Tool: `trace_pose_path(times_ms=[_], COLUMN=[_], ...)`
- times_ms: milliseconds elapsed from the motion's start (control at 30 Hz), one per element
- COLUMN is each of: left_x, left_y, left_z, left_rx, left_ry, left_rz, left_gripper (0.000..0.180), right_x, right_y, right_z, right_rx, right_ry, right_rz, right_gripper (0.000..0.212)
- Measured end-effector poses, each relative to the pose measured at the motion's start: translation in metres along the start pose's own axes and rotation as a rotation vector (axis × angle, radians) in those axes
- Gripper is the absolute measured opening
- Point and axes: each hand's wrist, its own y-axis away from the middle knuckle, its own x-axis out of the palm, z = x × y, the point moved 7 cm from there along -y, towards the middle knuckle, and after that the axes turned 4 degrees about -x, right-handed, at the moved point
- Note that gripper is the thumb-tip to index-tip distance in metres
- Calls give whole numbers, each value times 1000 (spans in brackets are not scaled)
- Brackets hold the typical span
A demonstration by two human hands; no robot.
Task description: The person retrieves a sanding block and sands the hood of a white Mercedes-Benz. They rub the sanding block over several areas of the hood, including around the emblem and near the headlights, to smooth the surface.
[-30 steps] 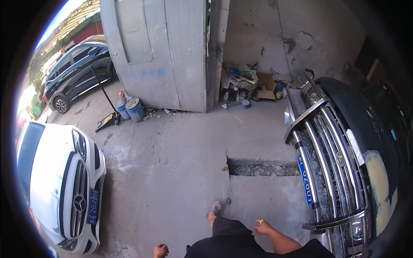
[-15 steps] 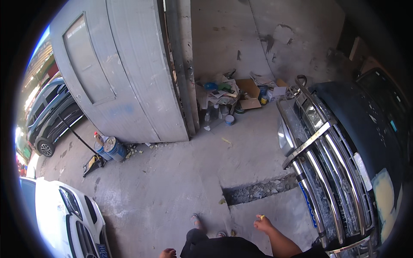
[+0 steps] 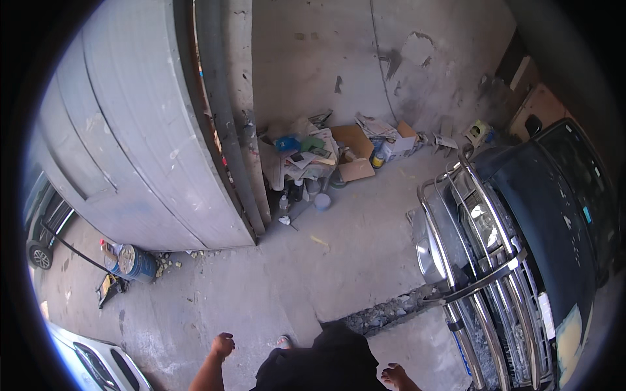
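Observation:
My left hand [image 3: 223, 345] hangs in front of my body on the left, its fingers loosely curled, and no object shows in it. Lower down on the right is my right hand [image 3: 392, 375], with its fingers bent inward. Whatever lies inside those fingers is too small or hidden to make out. Neither hand touches anything around it. To the right of my right hand stands a dark vehicle [image 3: 544, 176] with a chrome bull bar [image 3: 479, 287] across its front. My sandalled foot [image 3: 283, 341] shows beside my dark clothing.
A rubble-filled trench [image 3: 385, 314] crosses the floor ahead. A grey metal door [image 3: 140, 137] stands left, near blue buckets [image 3: 137, 264] and a floor jack [image 3: 109, 287]. Papers, bottles and an open cardboard box [image 3: 355, 146] lie along the wall. A white car [image 3: 91, 355] is at lower left.
My view has moved forward and turned left, bringing the trench closer. My left hand has swung forward and up, while the right has dropped back. The small yellow thing in my right hand no longer shows.

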Motion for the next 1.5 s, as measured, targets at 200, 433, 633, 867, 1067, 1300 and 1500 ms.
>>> trace_pose_path(times_ms=[200, 433, 633, 867, 1067, 1300, 1500], left_x=[1, 77, 156, 203, 304, 379, 372], left_y=[-46, -126, -131, -241, -364, -405, -440], left_z=[-187, -178, -351, -470, -556, -605, -642], left_rx=[57, 219, -80, 25, -101, -421, -517], left_ry=[-158, -763, -244, -277, -317, -691, -546], left_rz=[-85, -43, -13, 67, 401, 605, 293], left_gripper=[40, 26, 24, 39, 85, 94, 81], right_x=[22, 6, -48, -4, 24, 102, 231], right_y=[-64, -180, -255, -310, -354, -427, -492], right_z=[141, 347, 594, 820, 959, 1122, 1228], right_rx=[30, -15, -545, -691, -822, -961, -1172], right_ry=[-74, -50, 231, 458, 777, 662, 593], right_rz=[55, 123, 140, 127, 35, 142, 280], right_gripper=[65, 64, 62, 55, 50, 52, 57])
